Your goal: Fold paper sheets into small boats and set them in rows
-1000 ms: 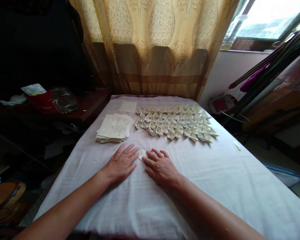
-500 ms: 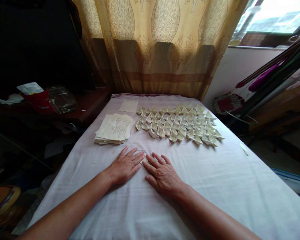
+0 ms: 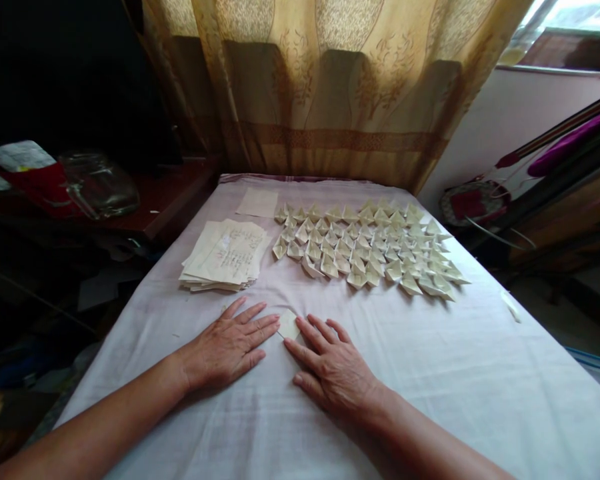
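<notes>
A small folded piece of paper [image 3: 289,325] lies on the white cloth between my hands. My left hand [image 3: 229,343] rests flat with its fingers spread, its fingertips at the paper's left edge. On the other side my right hand [image 3: 330,363] lies open too, fingertips touching the paper's right and lower edges. Beyond them stand several rows of folded paper boats [image 3: 360,247]. A stack of square paper sheets [image 3: 225,257] with handwriting on the top sheet is ahead of my left hand.
A single sheet [image 3: 258,201] lies behind the stack on the cloth-covered table [image 3: 430,387]. At the left, a glass jar [image 3: 100,187] and a red container [image 3: 40,187] stand on a dark cabinet. A patterned curtain [image 3: 300,107] hangs behind the table. A white scrap [image 3: 511,307] lies at the right.
My hands have spread slightly apart, the left one moving left, and more of the folded paper shows between them. The view has shifted down and closer.
</notes>
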A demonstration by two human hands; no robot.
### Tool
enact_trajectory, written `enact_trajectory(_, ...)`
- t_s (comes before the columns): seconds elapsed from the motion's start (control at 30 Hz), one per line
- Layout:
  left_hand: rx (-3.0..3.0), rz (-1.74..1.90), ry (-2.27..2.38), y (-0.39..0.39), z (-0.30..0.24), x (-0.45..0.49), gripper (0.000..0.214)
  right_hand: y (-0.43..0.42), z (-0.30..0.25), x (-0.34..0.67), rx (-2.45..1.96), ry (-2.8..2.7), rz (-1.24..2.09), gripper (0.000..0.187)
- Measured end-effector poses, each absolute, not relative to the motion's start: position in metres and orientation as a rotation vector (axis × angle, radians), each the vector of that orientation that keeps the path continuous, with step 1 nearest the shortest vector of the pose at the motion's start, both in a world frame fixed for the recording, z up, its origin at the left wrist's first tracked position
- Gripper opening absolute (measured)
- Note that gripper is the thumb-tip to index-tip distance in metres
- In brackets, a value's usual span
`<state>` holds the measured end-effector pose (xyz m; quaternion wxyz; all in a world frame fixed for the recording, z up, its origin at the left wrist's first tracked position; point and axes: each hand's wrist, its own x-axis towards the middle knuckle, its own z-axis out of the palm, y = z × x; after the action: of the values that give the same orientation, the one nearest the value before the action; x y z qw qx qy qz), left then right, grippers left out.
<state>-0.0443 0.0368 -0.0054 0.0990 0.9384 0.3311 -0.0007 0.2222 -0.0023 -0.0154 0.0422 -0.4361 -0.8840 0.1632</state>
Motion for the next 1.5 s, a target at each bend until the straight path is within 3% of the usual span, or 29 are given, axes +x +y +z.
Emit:
enact_trajectory(0.5,2.832,0.422,1.012,0.049,0.004,-0.033,0.032,0.001,-0.006,0.217,-1.345,-2.665,0.444,0.050)
enact_trajectory(0.7,2.766,0.372,0.954,0.052,-0.008,-0.009,0.033,0.012,0.000,0.223,-1.239,-2.620,0.483,0.035)
enact_trajectory(1.07,2.669,0.393,0.997,0.051,-0.013,-0.011,0.034,0.013,-0.022,0.229,-1.340,-2.373,0.240,0.032)
enact_trajectory(1.5,2.773,0.516,0.905,0.052,-0.016,-0.007,0.031,0.016,-0.019,0.228,-1.256,-2.312,0.284,0.028)
